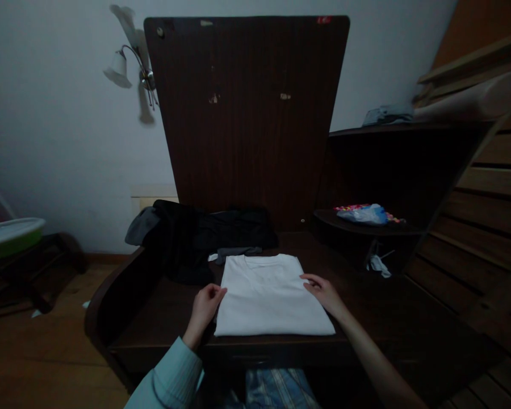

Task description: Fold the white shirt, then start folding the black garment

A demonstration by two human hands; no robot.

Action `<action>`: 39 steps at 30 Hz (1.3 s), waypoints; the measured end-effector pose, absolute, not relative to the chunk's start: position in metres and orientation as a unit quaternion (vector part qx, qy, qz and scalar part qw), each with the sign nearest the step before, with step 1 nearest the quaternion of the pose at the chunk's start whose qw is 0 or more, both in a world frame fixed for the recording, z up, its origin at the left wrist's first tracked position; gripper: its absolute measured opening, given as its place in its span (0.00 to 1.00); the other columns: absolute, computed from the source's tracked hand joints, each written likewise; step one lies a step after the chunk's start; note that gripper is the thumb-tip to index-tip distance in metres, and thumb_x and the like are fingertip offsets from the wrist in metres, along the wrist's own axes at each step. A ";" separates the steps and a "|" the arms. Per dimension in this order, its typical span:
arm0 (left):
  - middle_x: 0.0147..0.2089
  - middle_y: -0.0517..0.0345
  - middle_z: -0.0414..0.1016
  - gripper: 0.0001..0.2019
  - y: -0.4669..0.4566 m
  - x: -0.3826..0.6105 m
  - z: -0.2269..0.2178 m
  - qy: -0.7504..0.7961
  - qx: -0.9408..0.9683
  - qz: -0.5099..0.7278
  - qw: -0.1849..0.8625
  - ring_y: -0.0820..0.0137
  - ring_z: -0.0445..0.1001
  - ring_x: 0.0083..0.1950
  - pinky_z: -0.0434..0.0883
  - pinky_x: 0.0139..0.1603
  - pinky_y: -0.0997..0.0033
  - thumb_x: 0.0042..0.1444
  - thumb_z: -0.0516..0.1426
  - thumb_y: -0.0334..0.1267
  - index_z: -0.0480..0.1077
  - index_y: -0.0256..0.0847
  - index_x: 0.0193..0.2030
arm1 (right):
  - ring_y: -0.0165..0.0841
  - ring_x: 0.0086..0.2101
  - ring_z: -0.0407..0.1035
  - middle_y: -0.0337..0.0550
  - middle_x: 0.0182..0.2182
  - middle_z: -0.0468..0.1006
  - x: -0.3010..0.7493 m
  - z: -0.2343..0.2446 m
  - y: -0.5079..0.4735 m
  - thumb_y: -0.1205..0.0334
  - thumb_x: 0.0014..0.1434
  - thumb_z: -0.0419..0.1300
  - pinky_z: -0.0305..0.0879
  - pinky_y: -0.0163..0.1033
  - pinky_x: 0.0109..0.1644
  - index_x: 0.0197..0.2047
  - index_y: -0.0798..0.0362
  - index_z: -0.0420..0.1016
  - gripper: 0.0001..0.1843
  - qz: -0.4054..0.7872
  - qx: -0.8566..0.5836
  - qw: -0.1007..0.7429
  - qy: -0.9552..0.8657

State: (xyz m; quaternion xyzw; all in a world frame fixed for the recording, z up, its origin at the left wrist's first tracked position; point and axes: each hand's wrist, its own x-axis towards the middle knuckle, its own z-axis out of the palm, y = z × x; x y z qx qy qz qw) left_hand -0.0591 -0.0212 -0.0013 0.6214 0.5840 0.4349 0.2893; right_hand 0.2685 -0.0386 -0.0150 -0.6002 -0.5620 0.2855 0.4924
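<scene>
A white T-shirt, folded into a neat rectangle, lies flat on the dark wooden desk with its neckline toward the back. At its left edge is my left hand, with thumb and fingertips pinched on the cloth. My right hand rests along the opposite edge; its fingers are stretched out and slightly apart, the tips touching the fabric. Just behind the collar lies a small grey cloth.
Dark clothes are heaped at the desk's back left, before a tall brown panel. On the right, a corner shelf holds a plastic bag. Wooden slats stand beyond it. A green basin sits far left.
</scene>
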 end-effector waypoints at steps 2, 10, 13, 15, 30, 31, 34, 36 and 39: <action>0.24 0.57 0.72 0.16 -0.020 -0.059 0.000 0.584 0.646 0.396 0.292 0.68 0.69 0.27 0.62 0.27 0.74 0.44 0.52 0.51 0.68 0.38 0.22 | 0.29 0.21 0.62 0.36 0.20 0.70 0.269 -0.012 -0.036 0.49 0.40 0.56 0.57 0.34 0.26 0.36 0.55 0.74 0.22 0.293 -0.606 0.475 -0.567; 0.29 0.57 0.72 0.09 -0.025 -0.056 0.002 0.593 0.709 0.308 0.225 0.69 0.70 0.32 0.62 0.33 0.75 0.52 0.49 0.39 0.67 0.40 0.29 | 0.34 0.27 0.65 0.41 0.24 0.72 0.256 -0.011 -0.040 0.50 0.44 0.52 0.60 0.37 0.31 0.33 0.53 0.74 0.19 0.236 -0.637 0.465 -0.567; 0.32 0.54 0.71 0.11 -0.029 -0.058 0.001 0.565 0.724 0.320 0.234 0.66 0.70 0.35 0.64 0.36 0.71 0.51 0.50 0.43 0.67 0.38 0.31 | 0.36 0.28 0.67 0.42 0.25 0.73 0.258 -0.013 -0.051 0.47 0.45 0.53 0.61 0.38 0.32 0.37 0.54 0.72 0.22 0.264 -0.625 0.476 -0.560; 0.33 0.52 0.71 0.14 -0.035 -0.061 -0.002 0.552 0.726 0.337 0.234 0.64 0.70 0.37 0.66 0.39 0.68 0.49 0.51 0.47 0.68 0.38 0.31 | 0.37 0.30 0.68 0.43 0.27 0.75 0.263 -0.013 -0.061 0.45 0.45 0.53 0.62 0.38 0.33 0.40 0.54 0.71 0.24 0.300 -0.605 0.497 -0.545; 0.51 0.47 0.69 0.19 -0.072 -0.081 -0.016 0.512 0.745 0.352 0.244 0.57 0.67 0.52 0.64 0.53 0.56 0.41 0.59 0.49 0.71 0.40 0.39 | 0.31 0.22 0.63 0.38 0.18 0.70 0.276 -0.011 -0.105 0.61 0.39 0.52 0.57 0.33 0.26 0.20 0.51 0.70 0.07 0.231 -0.678 0.368 -0.593; 0.51 0.47 0.69 0.19 -0.071 -0.082 -0.016 0.510 0.746 0.352 0.246 0.56 0.67 0.52 0.65 0.52 0.56 0.40 0.59 0.49 0.71 0.41 0.39 | 0.30 0.21 0.62 0.37 0.16 0.68 0.274 -0.010 -0.104 0.63 0.38 0.51 0.56 0.33 0.25 0.18 0.51 0.68 0.06 0.230 -0.682 0.355 -0.596; 0.49 0.47 0.70 0.15 -0.070 -0.082 -0.016 0.509 0.740 0.356 0.257 0.56 0.68 0.51 0.65 0.52 0.56 0.41 0.58 0.50 0.72 0.40 0.31 | 0.29 0.21 0.61 0.35 0.16 0.67 0.270 -0.009 -0.101 0.65 0.36 0.51 0.54 0.32 0.24 0.19 0.51 0.67 0.05 0.239 -0.674 0.364 -0.596; 0.49 0.47 0.71 0.14 -0.070 -0.081 -0.016 0.511 0.735 0.359 0.265 0.57 0.68 0.50 0.65 0.51 0.58 0.45 0.56 0.50 0.72 0.40 0.27 | 0.29 0.21 0.60 0.35 0.16 0.66 0.267 -0.010 -0.101 0.64 0.35 0.51 0.55 0.32 0.24 0.20 0.51 0.67 0.05 0.244 -0.659 0.396 -0.592; 0.49 0.47 0.71 0.15 -0.072 -0.079 -0.016 0.515 0.731 0.362 0.264 0.58 0.69 0.50 0.65 0.51 0.59 0.48 0.53 0.50 0.71 0.41 0.27 | 0.29 0.22 0.60 0.35 0.18 0.66 0.266 -0.014 -0.102 0.62 0.36 0.52 0.56 0.32 0.25 0.21 0.51 0.67 0.05 0.245 -0.637 0.459 -0.569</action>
